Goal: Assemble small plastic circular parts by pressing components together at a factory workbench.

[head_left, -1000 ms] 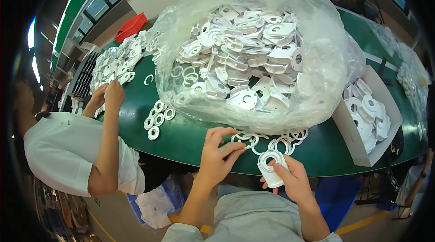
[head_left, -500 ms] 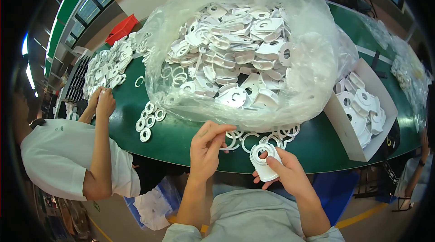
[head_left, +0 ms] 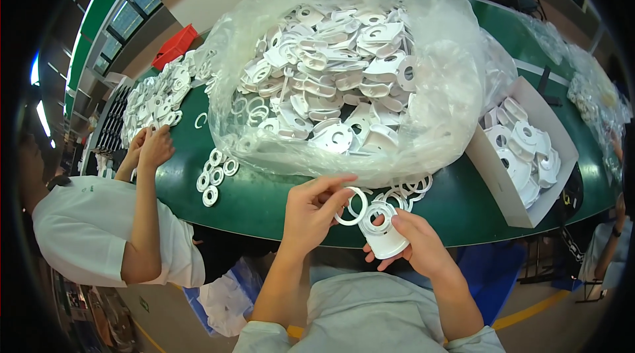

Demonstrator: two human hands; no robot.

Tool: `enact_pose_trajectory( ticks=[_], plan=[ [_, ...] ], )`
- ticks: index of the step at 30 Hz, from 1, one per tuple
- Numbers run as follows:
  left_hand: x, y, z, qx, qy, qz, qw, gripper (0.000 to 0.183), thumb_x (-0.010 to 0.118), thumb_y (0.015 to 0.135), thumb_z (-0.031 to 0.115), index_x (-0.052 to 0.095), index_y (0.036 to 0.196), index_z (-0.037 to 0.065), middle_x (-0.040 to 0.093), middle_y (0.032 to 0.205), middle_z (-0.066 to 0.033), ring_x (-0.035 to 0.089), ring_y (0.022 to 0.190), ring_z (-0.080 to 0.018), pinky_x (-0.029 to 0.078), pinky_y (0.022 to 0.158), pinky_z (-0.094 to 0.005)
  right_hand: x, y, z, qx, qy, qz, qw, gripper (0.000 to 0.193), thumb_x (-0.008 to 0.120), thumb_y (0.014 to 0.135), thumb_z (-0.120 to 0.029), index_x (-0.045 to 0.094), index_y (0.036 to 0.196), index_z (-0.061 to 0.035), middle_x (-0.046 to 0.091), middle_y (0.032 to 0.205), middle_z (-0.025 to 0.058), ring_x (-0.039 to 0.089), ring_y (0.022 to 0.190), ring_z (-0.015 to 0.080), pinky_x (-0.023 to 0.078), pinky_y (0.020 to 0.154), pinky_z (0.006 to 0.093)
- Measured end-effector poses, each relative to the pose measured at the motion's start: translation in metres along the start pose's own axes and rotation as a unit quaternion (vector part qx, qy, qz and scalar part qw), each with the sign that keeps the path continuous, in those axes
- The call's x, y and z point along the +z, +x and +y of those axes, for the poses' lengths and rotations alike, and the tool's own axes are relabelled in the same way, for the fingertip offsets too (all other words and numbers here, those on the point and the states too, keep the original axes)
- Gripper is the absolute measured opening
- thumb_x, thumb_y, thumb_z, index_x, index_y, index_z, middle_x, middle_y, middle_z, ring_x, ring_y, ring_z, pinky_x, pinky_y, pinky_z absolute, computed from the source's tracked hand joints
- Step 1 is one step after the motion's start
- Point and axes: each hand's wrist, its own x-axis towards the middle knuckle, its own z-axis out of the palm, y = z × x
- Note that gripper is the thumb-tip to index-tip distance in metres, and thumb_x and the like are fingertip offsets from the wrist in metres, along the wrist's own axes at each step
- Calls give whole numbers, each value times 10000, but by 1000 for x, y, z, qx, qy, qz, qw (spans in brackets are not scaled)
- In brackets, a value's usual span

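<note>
My left hand (head_left: 312, 211) pinches a thin white plastic ring (head_left: 357, 207) between thumb and fingers, held upright on edge. Close to its right, my right hand (head_left: 418, 242) grips a white plastic housing (head_left: 385, 239) with a rounded end and a round hole in it. The ring is at the housing's left edge; whether they touch I cannot tell. Just beyond my hands, several loose white rings (head_left: 411, 189) lie on the green table (head_left: 264, 226), partly under the edge of a clear plastic bag (head_left: 450, 128).
The bag holds a large heap of white housings (head_left: 331, 69). At the right stands a cardboard box (head_left: 506, 184) of similar parts. On the left, a co-worker (head_left: 119, 227) handles parts beside another pile (head_left: 159, 95), with several round pieces (head_left: 210, 196) nearby. A red bin (head_left: 174, 45) stands behind.
My left hand has picked up a white ring and brought it right, to the housing. The right hand still grips the housing, now tilted slightly differently.
</note>
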Motion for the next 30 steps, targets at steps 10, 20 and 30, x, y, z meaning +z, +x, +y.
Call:
enact_pose_trajectory(
  ticks=[10, 20, 30],
  plan=[
    [23, -2, -4, 197, 201, -24, 959, 140, 734, 724, -23, 707, 850, 31, 613, 775, -50, 576, 609, -87, 436, 526, -198, -3, 5, 5, -22, 2, -26, 999, 537, 280, 1010, -426, 487, 1185, 37, 649, 941, 223, 682, 784, 311, 581, 575, 355],
    [25, -2, -8, 237, 244, -11, 940, 161, 742, 700, 9, 704, 854, 41, 617, 764, -56, 610, 620, -180, 487, 547, -271, 0, 3, 3, -31, -14, -26, 999, 503, 295, 1011, -393, 464, 1211, 36, 650, 940, 216, 683, 786, 302, 581, 587, 343],
    [25, -3, -12, 284, 248, -9, 926, 188, 733, 714, -10, 698, 892, 40, 614, 793, -59, 594, 599, -156, 475, 524, -259, 4, 0, 4, -47, -26, 2, 999, 338, 459, 909, -20, 437, 1241, 37, 653, 947, 206, 684, 774, 265, 566, 563, 309]
  ],
)
